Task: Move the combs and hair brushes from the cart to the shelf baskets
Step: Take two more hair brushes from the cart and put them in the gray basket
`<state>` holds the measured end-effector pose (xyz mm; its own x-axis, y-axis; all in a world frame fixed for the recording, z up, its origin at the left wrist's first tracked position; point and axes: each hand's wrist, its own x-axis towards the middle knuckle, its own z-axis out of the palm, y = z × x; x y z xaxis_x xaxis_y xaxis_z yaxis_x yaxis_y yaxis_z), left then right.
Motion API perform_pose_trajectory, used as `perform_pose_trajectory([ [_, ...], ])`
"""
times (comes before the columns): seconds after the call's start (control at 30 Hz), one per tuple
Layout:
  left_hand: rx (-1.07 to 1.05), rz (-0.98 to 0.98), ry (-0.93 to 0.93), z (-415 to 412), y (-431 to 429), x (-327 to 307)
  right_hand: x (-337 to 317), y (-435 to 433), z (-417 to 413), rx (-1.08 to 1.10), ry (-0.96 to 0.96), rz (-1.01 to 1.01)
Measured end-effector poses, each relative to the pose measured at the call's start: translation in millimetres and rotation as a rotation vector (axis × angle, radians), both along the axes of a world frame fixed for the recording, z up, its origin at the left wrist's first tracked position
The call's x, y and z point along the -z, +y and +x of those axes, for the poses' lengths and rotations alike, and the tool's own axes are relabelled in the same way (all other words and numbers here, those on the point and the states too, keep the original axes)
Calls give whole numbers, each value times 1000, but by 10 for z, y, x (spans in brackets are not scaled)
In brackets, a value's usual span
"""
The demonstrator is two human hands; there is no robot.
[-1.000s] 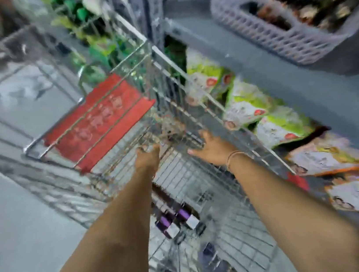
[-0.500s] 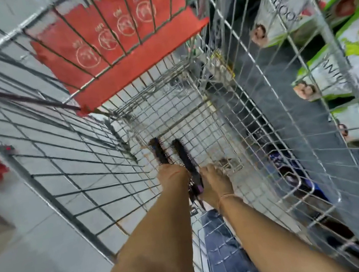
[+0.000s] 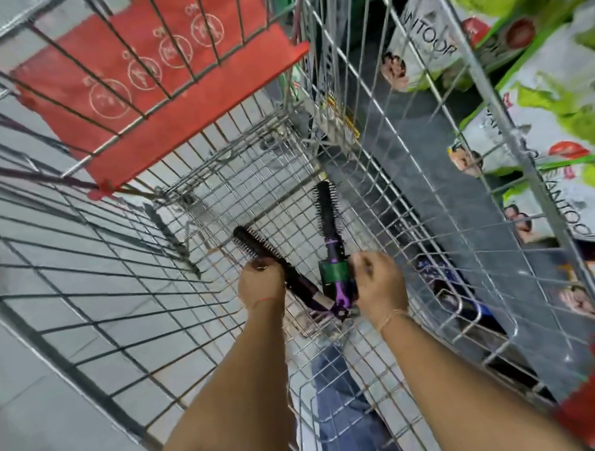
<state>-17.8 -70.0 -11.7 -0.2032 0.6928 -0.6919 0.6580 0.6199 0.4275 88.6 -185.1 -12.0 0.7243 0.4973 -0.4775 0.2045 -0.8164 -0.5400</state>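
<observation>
I look down into a wire shopping cart (image 3: 386, 159). Two round black hair brushes with purple handles are near its bottom. My left hand (image 3: 261, 283) is closed around the left brush (image 3: 253, 245), whose bristled head points up and left. My right hand (image 3: 378, 282) grips the right brush (image 3: 326, 217) at its green label and purple handle, its head pointing away from me. Both brushes sit just above the cart's mesh floor. No shelf basket is in view.
A red fold-down child seat flap (image 3: 160, 72) hangs at the cart's far end. Green and white product boxes (image 3: 556, 120) fill the shelf to the right, beyond the cart's side. Grey floor tiles (image 3: 49, 432) lie to the left. A dark packaged item (image 3: 445, 281) lies outside the right wall.
I leaned from above the cart's rim down into it. Both hands reached the bottom and closed on the two brushes, which are now lifted and spread apart.
</observation>
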Motion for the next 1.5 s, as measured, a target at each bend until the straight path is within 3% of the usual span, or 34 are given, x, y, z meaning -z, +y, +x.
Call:
perform_pose_trajectory([
  [0.1, -123, 15, -6, 14, 37, 53, 67, -167, 161, 232, 2, -114],
  [0.27, -207, -246, 5, 56, -171, 113, 151, -192, 164, 48, 55, -176],
  [0.4, -185, -258, 48, 102, -140, 209, 187, -17, -40, -60, 114, -138],
  [0.5, -230, -158, 23, 64, -98, 172, 210, 87, -74, 25, 167, -146],
  [0.6, -296, -87, -253, 41, -59, 77, 204, 77, -11, 26, 209, -169],
  [0.7, -244, -326, -505, 10, 75, 70, 190, 28, 39, 38, 205, -137],
  [0.77, -74, -354, -382, -28, 130, 156, 194, 3, 63, 48, 208, -125],
  [0.87, -99, -182, -46, -141, 62, 195, 191, -26, 63, 68, 231, -98],
  [1.0, -133, -242, -96, -140, -140, 185, 127, -25, 14, 141, 187, -41],
  [1.13, 309, -214, 87, 6, -210, 200, 169, 34, 2, 55, 127, -138],
  [1.3, 20, -417, -273, 84, -115, 65, 32, 114, -81, 94, 176, -112],
  [1.43, 52, -462, -625, -1, -118, -192, -286, 2, -303, 292, -181, 102],
  [1.5, 99, -457, -789, 46, -98, -379, -431, -18, -423, 364, -239, 214],
])
